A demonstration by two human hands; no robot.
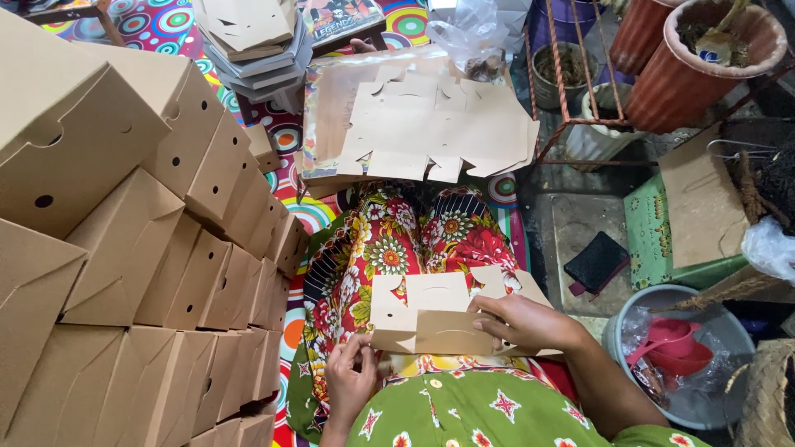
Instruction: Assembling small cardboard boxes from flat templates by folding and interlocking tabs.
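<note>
Half-folded cardboard box held over a flowered lap beside a wall of finished boxes.

A tall stack of folded boxes [141,248] filled the left; flat box blanks [439,128] lay ahead. The half-folded cardboard box [439,310] rested on the lap. The right hand [526,321] lay palm-down on it, fingers [489,310] closed over its edge; the left hand [349,382] pinched its lower corner, fingers together, wrist bent inward.

Under our fingers [497,319] we see a plain brown box [435,319], beneath it red floral cloth [389,248], nearer us green.
</note>
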